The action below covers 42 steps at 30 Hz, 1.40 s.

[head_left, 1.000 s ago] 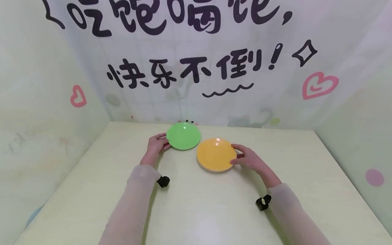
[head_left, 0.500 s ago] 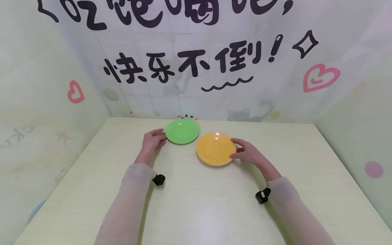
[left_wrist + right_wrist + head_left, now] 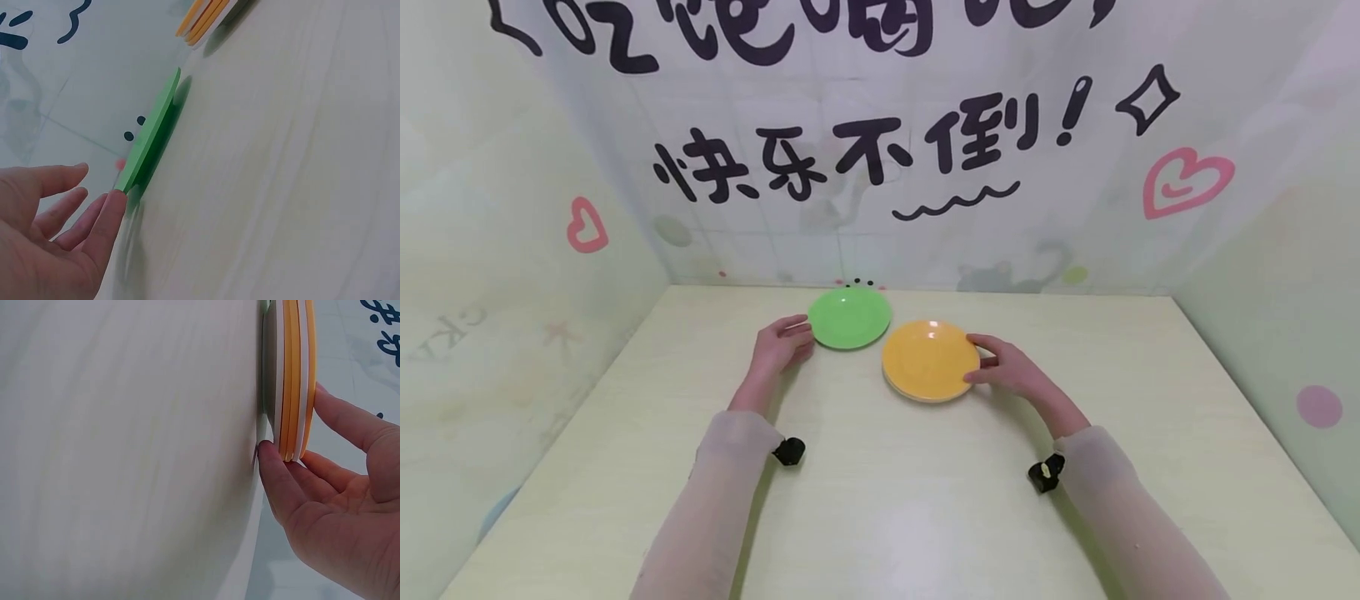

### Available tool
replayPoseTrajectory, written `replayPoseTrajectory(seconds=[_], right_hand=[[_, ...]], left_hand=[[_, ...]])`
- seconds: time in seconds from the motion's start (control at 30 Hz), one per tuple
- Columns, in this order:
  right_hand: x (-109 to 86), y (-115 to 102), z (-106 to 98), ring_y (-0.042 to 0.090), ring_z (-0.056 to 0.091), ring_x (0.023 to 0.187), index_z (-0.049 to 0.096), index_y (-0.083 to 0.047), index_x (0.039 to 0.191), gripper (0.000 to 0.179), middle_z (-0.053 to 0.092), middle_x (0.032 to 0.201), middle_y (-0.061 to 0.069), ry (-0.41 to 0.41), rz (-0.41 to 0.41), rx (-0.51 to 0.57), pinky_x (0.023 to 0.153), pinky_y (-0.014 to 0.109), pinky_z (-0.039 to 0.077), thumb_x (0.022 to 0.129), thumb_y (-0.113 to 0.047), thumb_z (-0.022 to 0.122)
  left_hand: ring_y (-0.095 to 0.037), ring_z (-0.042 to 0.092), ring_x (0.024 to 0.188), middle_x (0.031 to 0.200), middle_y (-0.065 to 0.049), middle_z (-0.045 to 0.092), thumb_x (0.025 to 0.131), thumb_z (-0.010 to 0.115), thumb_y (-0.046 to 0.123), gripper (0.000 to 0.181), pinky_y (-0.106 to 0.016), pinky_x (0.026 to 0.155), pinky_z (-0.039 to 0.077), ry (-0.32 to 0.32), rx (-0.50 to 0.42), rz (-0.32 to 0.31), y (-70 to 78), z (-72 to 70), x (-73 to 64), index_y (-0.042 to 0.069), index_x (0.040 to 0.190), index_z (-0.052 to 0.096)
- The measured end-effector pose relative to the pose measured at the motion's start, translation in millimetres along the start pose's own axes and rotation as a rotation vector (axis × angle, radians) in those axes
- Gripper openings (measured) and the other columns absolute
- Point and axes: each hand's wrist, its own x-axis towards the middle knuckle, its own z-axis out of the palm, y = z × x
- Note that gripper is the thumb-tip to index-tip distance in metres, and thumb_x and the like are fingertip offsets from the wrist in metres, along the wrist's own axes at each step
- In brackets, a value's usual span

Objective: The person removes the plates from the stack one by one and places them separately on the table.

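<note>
A green plate (image 3: 849, 317) lies near the back wall. At its left rim is my left hand (image 3: 781, 343); the fingers are loosely extended, and one fingertip meets the rim in the left wrist view. To the right and slightly nearer stands a stack of plates (image 3: 931, 361), an orange one on top. Orange and white edges alternate in the stack (image 3: 292, 381) in the right wrist view. My right hand (image 3: 1011, 369) grips the stack's right edge, with one finger on the top plate and another low by the tabletop.
The pale tabletop (image 3: 880, 492) ends at a back wall (image 3: 760, 250) printed with black lettering. Side walls (image 3: 1285, 333) stand left and right. Each wrist wears a small black camera (image 3: 789, 451). A narrow gap separates the green plate from the stack.
My left hand has loosened from the green plate and drawn back slightly to the left; the plate now lies flatter. My right hand stays on the stack. The head view has tilted a little.
</note>
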Motion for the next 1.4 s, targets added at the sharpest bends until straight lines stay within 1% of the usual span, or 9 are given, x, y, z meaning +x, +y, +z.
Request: replayPoseTrajectory(seconds=[0.07, 0.17, 0.3, 0.43, 0.6, 0.87, 1.07, 1.2, 1.4], right_hand=[[-0.4, -2, 0, 0.042, 0.047, 0.136, 0.031, -0.003, 0.155, 0.075, 0.032, 0.16, 0.02, 0.001, 0.004, -0.003, 0.109, 0.051, 0.048, 0.093, -0.02, 0.07], [-1.7, -5, -1, 0.043, 0.047, 0.135, 0.031, -0.003, 0.155, 0.076, 0.032, 0.16, 0.021, 0.003, 0.0, -0.021, 0.107, 0.05, 0.05, 0.093, -0.021, 0.07], [-0.8, -3, -1, 0.043, 0.047, 0.135, 0.03, -0.003, 0.155, 0.076, 0.032, 0.16, 0.021, 0.0, -0.004, -0.012, 0.106, 0.049, 0.051, 0.093, -0.02, 0.07], [0.4, 0, 1, 0.042, 0.048, 0.135, 0.031, -0.003, 0.155, 0.075, 0.032, 0.16, 0.019, -0.002, 0.0, -0.001, 0.107, 0.049, 0.05, 0.093, -0.02, 0.071], [0.5, 1, 1, 0.042, 0.048, 0.135, 0.032, -0.004, 0.154, 0.075, 0.033, 0.16, 0.019, 0.005, -0.002, -0.005, 0.108, 0.051, 0.049, 0.093, -0.02, 0.071], [-1.1, -1, 1, 0.043, 0.047, 0.136, 0.031, -0.002, 0.154, 0.076, 0.032, 0.16, 0.021, 0.001, -0.005, -0.012, 0.109, 0.052, 0.048, 0.092, -0.02, 0.071], [-1.4, -1, 2, 0.044, 0.047, 0.135, 0.031, -0.001, 0.154, 0.077, 0.033, 0.159, 0.022, 0.003, -0.012, -0.021, 0.11, 0.054, 0.047, 0.092, -0.02, 0.072], [-0.3, 1, 2, 0.043, 0.047, 0.135, 0.031, -0.002, 0.154, 0.076, 0.033, 0.159, 0.021, 0.006, -0.002, -0.018, 0.11, 0.054, 0.047, 0.092, -0.02, 0.072], [1.5, 1, 3, 0.043, 0.047, 0.136, 0.032, -0.002, 0.154, 0.075, 0.033, 0.16, 0.021, 0.012, 0.001, -0.015, 0.11, 0.053, 0.047, 0.093, -0.019, 0.071]], left_hand=[[-0.02, 0.062, 0.119, 0.149, -0.016, 0.051, 0.097, 0.061, 0.003, 0.054, -0.031, 0.106, 0.053, -0.026, 0.007, 0.025, -0.2, 2.3, -2.6, 0.008, 0.148, 0.045], [-0.025, 0.059, 0.127, 0.149, -0.017, 0.05, 0.097, 0.061, 0.005, 0.054, -0.032, 0.107, 0.052, -0.071, 0.024, 0.057, -0.4, 7.8, -5.7, 0.007, 0.148, 0.045], [-0.031, 0.054, 0.133, 0.15, -0.017, 0.05, 0.096, 0.062, 0.005, 0.054, -0.033, 0.108, 0.052, -0.109, 0.029, 0.067, 1.3, 15.6, -11.0, 0.006, 0.147, 0.045], [-0.033, 0.053, 0.135, 0.15, -0.017, 0.05, 0.096, 0.062, 0.005, 0.054, -0.035, 0.109, 0.052, -0.136, 0.035, 0.069, 2.9, 23.3, -15.6, 0.006, 0.147, 0.045], [-0.033, 0.055, 0.133, 0.148, -0.017, 0.052, 0.096, 0.064, 0.006, 0.052, -0.036, 0.108, 0.053, -0.15, 0.044, 0.069, 2.1, 33.6, -18.3, 0.006, 0.145, 0.048], [-0.032, 0.057, 0.13, 0.147, -0.017, 0.053, 0.095, 0.065, 0.006, 0.051, -0.033, 0.103, 0.055, -0.172, 0.073, 0.079, -2.6, 47.6, -21.4, 0.005, 0.144, 0.049], [-0.032, 0.059, 0.127, 0.145, -0.018, 0.054, 0.095, 0.066, 0.007, 0.052, -0.032, 0.101, 0.056, -0.203, 0.094, 0.095, -4.7, 58.7, -26.3, 0.003, 0.143, 0.049], [-0.03, 0.062, 0.124, 0.144, -0.019, 0.055, 0.094, 0.067, 0.008, 0.051, -0.032, 0.1, 0.057, -0.224, 0.09, 0.085, -5.3, 68.0, -29.3, 0.003, 0.142, 0.051], [-0.03, 0.063, 0.121, 0.144, -0.018, 0.055, 0.092, 0.069, 0.006, 0.051, -0.03, 0.097, 0.059, -0.218, 0.116, 0.092, -4.3, 78.6, -35.0, 0.003, 0.14, 0.053]])
